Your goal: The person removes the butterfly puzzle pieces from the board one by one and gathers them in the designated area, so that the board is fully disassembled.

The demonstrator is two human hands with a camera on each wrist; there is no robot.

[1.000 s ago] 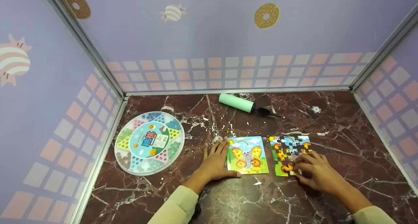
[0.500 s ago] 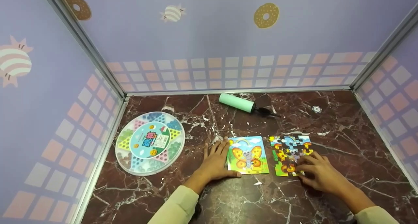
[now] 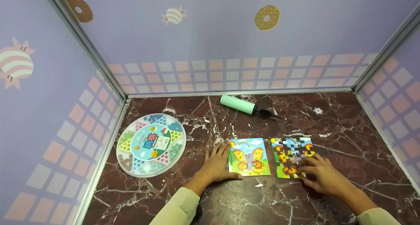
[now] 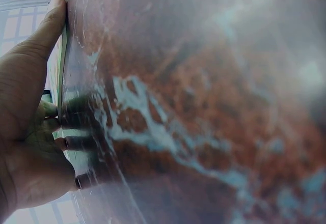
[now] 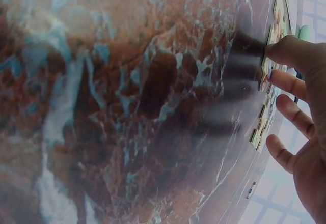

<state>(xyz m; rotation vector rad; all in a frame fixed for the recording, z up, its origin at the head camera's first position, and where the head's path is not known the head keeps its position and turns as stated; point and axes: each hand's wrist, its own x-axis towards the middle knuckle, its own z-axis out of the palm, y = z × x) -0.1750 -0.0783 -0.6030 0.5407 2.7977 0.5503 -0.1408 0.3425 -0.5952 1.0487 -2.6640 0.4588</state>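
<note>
A square butterfly picture card [image 3: 249,156] lies on the dark marbled table in the head view. My left hand [image 3: 215,164] rests along its left side, fingers spread fairly straight and thumb at the bottom edge. Just right of the card lies a jigsaw puzzle [image 3: 293,149] with the same butterfly, gaps showing between some pieces. At its lower right corner my right hand [image 3: 320,174] pinches a small puzzle piece [image 3: 302,174] between thumb and index finger. That hand hides part of the puzzle's right side. In the right wrist view, the other fingers hang loosely above the table.
A round Chinese checkers set [image 3: 151,145] with marbles under a clear cover sits at the left. Toward the back lies a mint-green hand pump [image 3: 238,104] with a black nozzle. A poker chip [image 3: 318,111] is at the back right. Patterned walls enclose the table.
My right hand has shifted slightly to the right at the puzzle's lower corner, uncovering more of the neighbouring orange piece. The left hand and the picture card stay in place.
</note>
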